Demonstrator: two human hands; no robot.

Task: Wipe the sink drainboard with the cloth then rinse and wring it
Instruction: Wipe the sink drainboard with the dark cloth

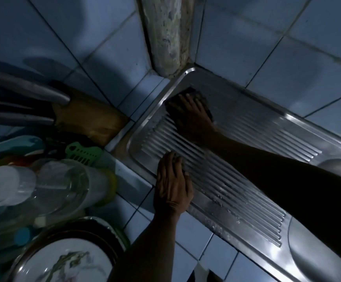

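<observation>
The ribbed steel drainboard [236, 192] runs diagonally from the tiled corner down to the right. My right hand [192, 112] lies flat on a dark cloth [194, 92] at the drainboard's far corner, pressing it onto the metal; only the cloth's edges show around my fingers. My left hand [172, 184] rests palm down on the near rim of the drainboard, fingers spread over the ribs, holding nothing. Water drops sit on the ribs near the lower right. The sink bowl's edge [336, 165] shows at the right, behind my right forearm.
A dish rack at the left holds clear plastic containers [43, 186], a flowered plate [67, 265] and a green utensil [84, 153]. A knife block [88, 117] with steel handles stands by the wall. Blue tiles cover the walls and counter; a rough concrete strip [167, 33] fills the corner.
</observation>
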